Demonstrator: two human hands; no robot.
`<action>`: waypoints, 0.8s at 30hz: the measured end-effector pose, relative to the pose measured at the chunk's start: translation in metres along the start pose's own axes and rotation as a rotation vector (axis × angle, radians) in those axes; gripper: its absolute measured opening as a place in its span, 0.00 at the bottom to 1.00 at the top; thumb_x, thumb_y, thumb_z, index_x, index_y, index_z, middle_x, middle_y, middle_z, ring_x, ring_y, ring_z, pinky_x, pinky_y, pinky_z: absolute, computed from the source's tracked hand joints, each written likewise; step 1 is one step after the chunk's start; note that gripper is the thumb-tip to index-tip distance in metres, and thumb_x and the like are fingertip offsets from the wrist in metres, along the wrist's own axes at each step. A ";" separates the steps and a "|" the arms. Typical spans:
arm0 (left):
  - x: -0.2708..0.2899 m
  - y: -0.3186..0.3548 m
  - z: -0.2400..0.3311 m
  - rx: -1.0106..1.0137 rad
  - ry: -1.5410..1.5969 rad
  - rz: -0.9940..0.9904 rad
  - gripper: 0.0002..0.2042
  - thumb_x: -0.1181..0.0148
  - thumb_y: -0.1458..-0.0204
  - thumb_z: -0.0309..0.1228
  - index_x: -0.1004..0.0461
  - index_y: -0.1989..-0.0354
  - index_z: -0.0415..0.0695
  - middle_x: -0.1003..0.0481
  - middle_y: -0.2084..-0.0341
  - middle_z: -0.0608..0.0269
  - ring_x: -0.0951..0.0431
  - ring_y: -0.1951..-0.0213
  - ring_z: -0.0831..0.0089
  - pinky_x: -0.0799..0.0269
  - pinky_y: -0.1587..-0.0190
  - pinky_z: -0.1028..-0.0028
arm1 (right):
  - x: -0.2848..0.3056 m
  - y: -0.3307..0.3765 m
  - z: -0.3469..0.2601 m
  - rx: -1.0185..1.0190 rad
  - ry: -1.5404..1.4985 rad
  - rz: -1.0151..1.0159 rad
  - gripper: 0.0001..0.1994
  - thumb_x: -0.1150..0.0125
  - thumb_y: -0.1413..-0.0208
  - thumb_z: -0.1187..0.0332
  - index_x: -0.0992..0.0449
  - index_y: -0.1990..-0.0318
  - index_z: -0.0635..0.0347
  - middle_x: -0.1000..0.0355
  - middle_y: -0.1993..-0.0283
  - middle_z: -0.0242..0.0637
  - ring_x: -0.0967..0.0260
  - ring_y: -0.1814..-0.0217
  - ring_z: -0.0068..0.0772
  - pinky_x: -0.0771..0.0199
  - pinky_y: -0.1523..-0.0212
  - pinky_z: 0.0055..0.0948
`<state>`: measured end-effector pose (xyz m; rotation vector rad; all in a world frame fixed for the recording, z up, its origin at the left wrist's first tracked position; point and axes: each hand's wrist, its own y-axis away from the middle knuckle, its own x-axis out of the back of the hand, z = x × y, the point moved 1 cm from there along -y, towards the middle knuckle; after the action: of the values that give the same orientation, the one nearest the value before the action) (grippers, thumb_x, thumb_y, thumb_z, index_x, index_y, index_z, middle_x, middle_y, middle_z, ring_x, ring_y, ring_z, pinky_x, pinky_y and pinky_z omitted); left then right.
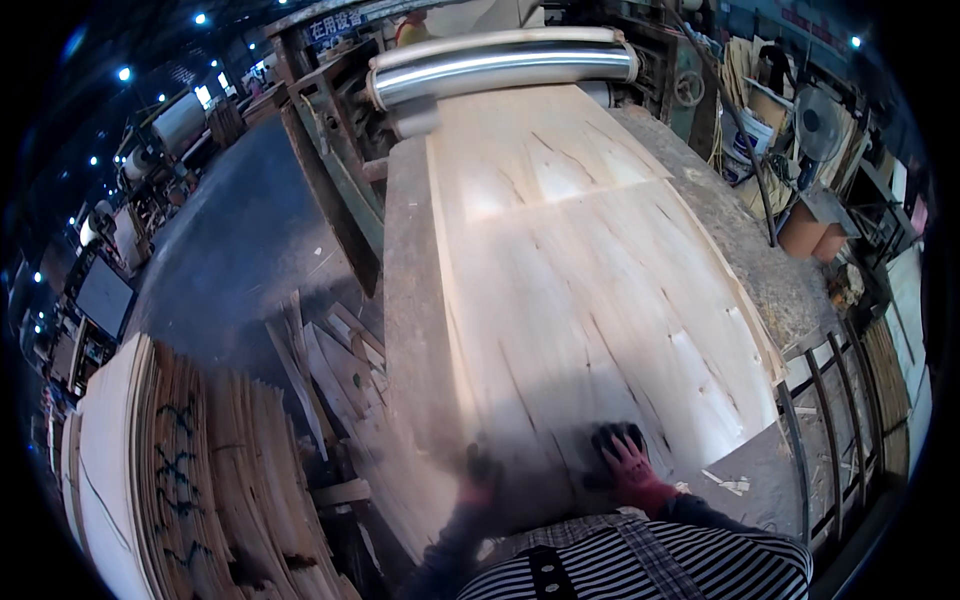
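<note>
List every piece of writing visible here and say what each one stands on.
Wording isn't copied here, only where it stands.
Blue sign beyond the left end of the roller: white characters, left unquoted.
White bucket at right: blue print, too small to read.
Stacked wood sheets, lower left: green scrawl, not legible as words.
Dark strip, upper right: faint marks, too blurred.

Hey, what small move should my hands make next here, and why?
Probably push the near wood sheet gently forward: your right hand lies open on its near end, your left hand is at that end too, though blurred, and the far sheet reaches the metal roller.
</note>
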<state>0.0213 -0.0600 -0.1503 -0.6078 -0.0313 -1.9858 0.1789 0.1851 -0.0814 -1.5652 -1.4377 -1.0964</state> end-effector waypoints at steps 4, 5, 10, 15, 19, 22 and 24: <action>-0.008 -0.024 -0.024 -0.055 0.322 -0.188 0.17 0.46 0.54 0.27 0.36 0.53 0.41 0.30 0.65 0.59 0.29 0.64 0.75 0.33 0.62 0.78 | -0.029 0.057 0.001 0.079 0.078 -0.052 0.36 0.42 0.65 0.49 0.40 0.49 0.61 0.50 0.44 0.53 0.56 0.42 0.59 0.59 0.44 0.54; -0.003 -0.038 0.021 0.092 0.380 -0.227 0.15 0.46 0.54 0.28 0.34 0.56 0.40 0.29 0.67 0.59 0.28 0.66 0.76 0.33 0.64 0.79 | -0.027 0.060 0.000 0.101 0.052 0.003 0.36 0.40 0.66 0.49 0.39 0.50 0.61 0.49 0.45 0.54 0.55 0.43 0.60 0.59 0.44 0.55; 0.030 -0.071 0.161 0.337 0.649 -0.241 0.12 0.48 0.52 0.30 0.30 0.62 0.36 0.27 0.71 0.60 0.27 0.69 0.75 0.32 0.67 0.79 | 0.021 0.067 -0.035 0.093 -0.041 0.272 0.35 0.37 0.72 0.51 0.36 0.54 0.63 0.45 0.48 0.55 0.51 0.46 0.61 0.52 0.45 0.53; 0.057 -0.064 0.179 0.420 1.016 -0.194 0.12 0.50 0.51 0.28 0.32 0.59 0.36 0.28 0.69 0.59 0.27 0.68 0.73 0.31 0.66 0.77 | 0.058 0.076 -0.049 0.111 -0.025 0.362 0.31 0.38 0.72 0.54 0.33 0.56 0.59 0.42 0.50 0.50 0.46 0.49 0.56 0.44 0.49 0.49; 0.036 -0.057 0.095 0.349 0.470 -0.093 0.16 0.48 0.52 0.33 0.33 0.57 0.37 0.28 0.68 0.58 0.28 0.66 0.71 0.32 0.63 0.75 | 0.035 0.044 -0.041 0.082 0.019 0.176 0.28 0.42 0.66 0.53 0.34 0.53 0.52 0.42 0.49 0.47 0.48 0.47 0.55 0.50 0.47 0.49; 0.000 -0.032 0.043 0.457 -0.040 -0.092 0.23 0.44 0.57 0.40 0.35 0.53 0.41 0.28 0.66 0.49 0.27 0.61 0.61 0.33 0.58 0.69 | -0.026 0.032 -0.007 0.064 0.151 0.115 0.26 0.44 0.64 0.52 0.34 0.52 0.46 0.43 0.48 0.45 0.49 0.46 0.54 0.52 0.46 0.51; -0.015 -0.027 0.032 0.334 -0.270 -0.107 0.23 0.46 0.57 0.41 0.36 0.53 0.42 0.28 0.67 0.47 0.29 0.61 0.56 0.34 0.57 0.68 | -0.035 0.029 -0.003 0.044 0.185 0.104 0.26 0.44 0.64 0.52 0.34 0.52 0.45 0.43 0.48 0.44 0.49 0.46 0.53 0.52 0.46 0.52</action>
<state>0.0166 -0.0257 -0.1227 -0.6591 -0.5592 -1.9290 0.2068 0.1659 -0.1120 -1.4507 -1.2363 -1.1093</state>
